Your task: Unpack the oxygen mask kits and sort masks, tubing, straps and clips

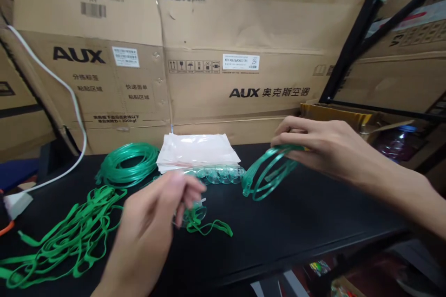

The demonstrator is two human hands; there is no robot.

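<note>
My right hand (306, 141) pinches a coil of clear green tubing (272, 171) and holds it above the black tabletop, right of the stack of white plastic bags (200, 148). My left hand (156, 213), slightly blurred, hovers with curled fingers over a small clear green plastic piece (195, 213) that has a green elastic strap (212, 228) by it. Whether the fingers touch that piece I cannot tell. Several clear green cup-shaped plastic parts (223, 174) lie in a row along the front of the bags.
A larger coil of green tubing (128, 162) and a tangle of green elastic straps (69, 241) lie at the left. Cardboard panels (258, 23) stand behind the black table (272, 246). A white cable (75, 102) runs down the left; a bottle with a blue cap (399, 141) stands far right.
</note>
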